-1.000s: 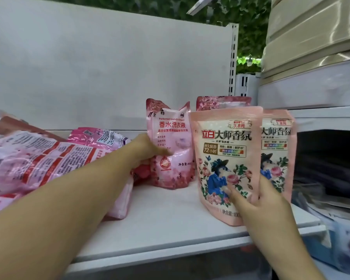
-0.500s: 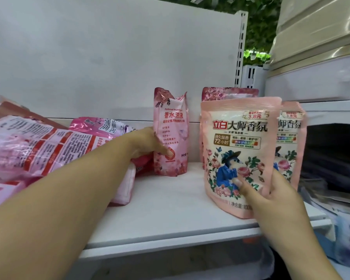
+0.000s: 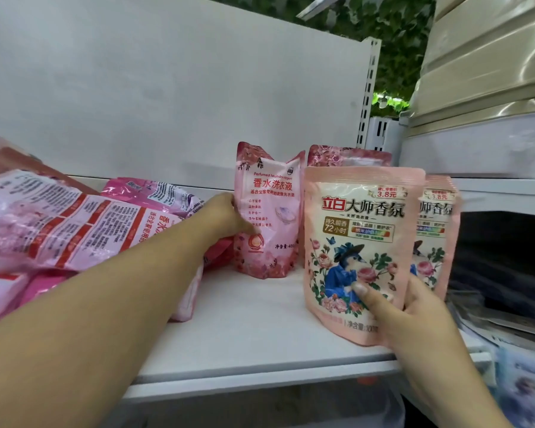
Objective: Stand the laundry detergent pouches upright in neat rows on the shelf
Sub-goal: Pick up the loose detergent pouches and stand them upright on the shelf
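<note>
Pouches: about 4 upright at right; pile at left lies flat, not done. Left hand grips pink pouch; right hand pinches front pouch on shelf.

Green leafy wall behind, stacked beige plastic bins at right

Hidden or unclear, as I see it:
- My left hand: fingertips tucked behind the pink pouch; forearm cut off at lower left.
- My right hand: fingers lost behind the peach pouch, only the thumb showing.
- Second peach pouch: left half covered, print smeared.
- Rose-patterned pouch: only its top strip visible.
- Heap of flat pouches: cropped at left edge.
- Lower right of frame: blurred, unreadable.
</note>
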The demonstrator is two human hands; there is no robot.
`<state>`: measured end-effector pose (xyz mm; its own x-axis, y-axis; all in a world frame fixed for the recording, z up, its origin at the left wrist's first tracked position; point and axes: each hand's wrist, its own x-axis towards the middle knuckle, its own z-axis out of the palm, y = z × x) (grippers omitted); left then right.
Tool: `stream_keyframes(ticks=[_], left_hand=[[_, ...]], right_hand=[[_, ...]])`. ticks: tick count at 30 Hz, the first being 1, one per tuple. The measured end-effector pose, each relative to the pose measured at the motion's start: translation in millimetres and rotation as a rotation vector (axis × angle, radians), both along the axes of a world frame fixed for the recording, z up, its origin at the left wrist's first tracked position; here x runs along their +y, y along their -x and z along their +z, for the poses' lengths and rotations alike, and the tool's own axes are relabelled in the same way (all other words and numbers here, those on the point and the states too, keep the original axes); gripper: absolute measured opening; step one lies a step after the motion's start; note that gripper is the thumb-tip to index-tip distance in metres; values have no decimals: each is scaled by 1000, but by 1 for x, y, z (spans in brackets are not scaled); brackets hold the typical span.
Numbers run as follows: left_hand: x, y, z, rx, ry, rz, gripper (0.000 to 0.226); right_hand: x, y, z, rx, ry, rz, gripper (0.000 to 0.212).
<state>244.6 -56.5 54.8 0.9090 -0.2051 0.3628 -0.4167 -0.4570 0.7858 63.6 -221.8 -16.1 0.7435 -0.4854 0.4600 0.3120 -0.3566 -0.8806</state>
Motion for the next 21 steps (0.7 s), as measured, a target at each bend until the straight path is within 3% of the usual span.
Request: stream_keyframes(ticks=[6,10,12,16,19,21], left_hand=[[3,-9,-2,23,86,45,32],[3,-11,-5,37,138,-33,37],[1,-8,-2,-25,43,-13,39],[2,9,17,-349,-126,144,33],[13,27,41,-373,-353,215,38],[21,44,52,-374,-565,278,47]], right_hand=[[0,3,2,40,-23,13,9],[4,4,6,68,-28,26,7],[8,2,10,110,38,31,6],[13,-6,21,257,76,88,11],[15,-19,29,297,-41,175,16],[22,-34,31,318,-42,178,31]])
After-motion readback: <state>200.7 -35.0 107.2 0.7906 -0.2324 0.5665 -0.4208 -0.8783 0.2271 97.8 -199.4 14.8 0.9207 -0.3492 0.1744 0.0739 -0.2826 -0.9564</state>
